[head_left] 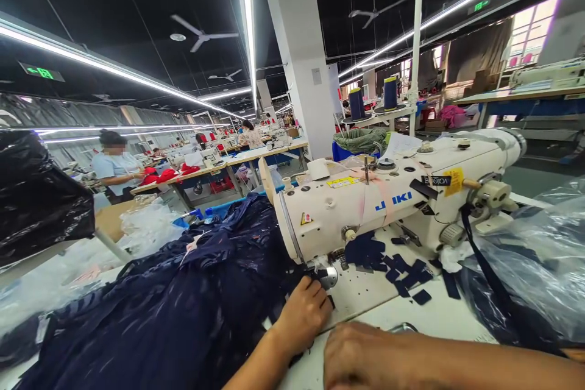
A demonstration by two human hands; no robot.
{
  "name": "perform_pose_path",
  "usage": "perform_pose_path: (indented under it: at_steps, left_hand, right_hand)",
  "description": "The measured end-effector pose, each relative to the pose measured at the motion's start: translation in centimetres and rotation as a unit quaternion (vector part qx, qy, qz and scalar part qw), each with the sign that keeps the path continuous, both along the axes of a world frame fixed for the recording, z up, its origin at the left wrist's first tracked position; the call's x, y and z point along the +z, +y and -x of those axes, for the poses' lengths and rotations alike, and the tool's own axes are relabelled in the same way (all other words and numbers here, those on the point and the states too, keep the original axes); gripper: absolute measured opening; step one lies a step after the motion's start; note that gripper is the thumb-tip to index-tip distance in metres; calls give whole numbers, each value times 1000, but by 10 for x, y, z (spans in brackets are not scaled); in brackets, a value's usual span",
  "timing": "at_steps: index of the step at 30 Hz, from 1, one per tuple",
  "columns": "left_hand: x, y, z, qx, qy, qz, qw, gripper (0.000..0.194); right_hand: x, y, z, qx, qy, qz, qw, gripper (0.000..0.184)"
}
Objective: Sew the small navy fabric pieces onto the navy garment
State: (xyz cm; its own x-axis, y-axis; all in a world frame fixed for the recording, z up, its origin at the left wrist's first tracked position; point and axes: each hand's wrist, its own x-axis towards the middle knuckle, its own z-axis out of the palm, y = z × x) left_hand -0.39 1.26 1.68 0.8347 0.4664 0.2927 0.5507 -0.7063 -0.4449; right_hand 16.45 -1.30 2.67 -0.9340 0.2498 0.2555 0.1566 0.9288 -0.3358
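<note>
My left hand is closed, its fingertips pressed on navy fabric beside the needle area of a white sewing machine. The fabric lies in a big heap to the left of the machine head. Nearer to me, my right hand is curled in at the table's front, with its fingers turned down; what they hold, if anything, is hidden. Small navy fabric pieces lie scattered on the machine bed, right of the needle.
A clear plastic bag with dark contents fills the right side. Two navy thread cones stand on a rack behind the machine. At left are a black plastic bag and crumpled clear plastic. A co-worker handles red fabric farther back.
</note>
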Motion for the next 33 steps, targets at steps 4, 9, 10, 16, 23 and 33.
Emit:
perform_pose_path:
  at_steps: [4, 9, 10, 16, 23, 33]
  left_hand:
    - [-8, 4, 0, 58, -21, 41, 997, 9]
    - [-8, -6, 2, 79, -56, 69, 993, 21]
    - [-8, -8, 3, 84, -59, 78, 992, 23]
    - [-13, -16, 19, 112, -61, 114, 985, 31]
    - [-13, -21, 28, 70, -67, 156, 983, 38]
    - [-14, -15, 32, 110, -57, 180, 976, 49]
  right_hand:
    - [-12, 36, -14, -189, 41, -3, 981, 16]
    - [-28, 58, -20, -159, 61, -49, 984, 16]
    - [-30, 58, -19, -145, 57, -72, 985, 16]
    - [-37, 52, -19, -116, 30, -192, 974, 23]
    - [-35, 51, -18, -101, 57, -165, 979, 27]
    - [-28, 59, -13, -115, 14, -140, 983, 24]
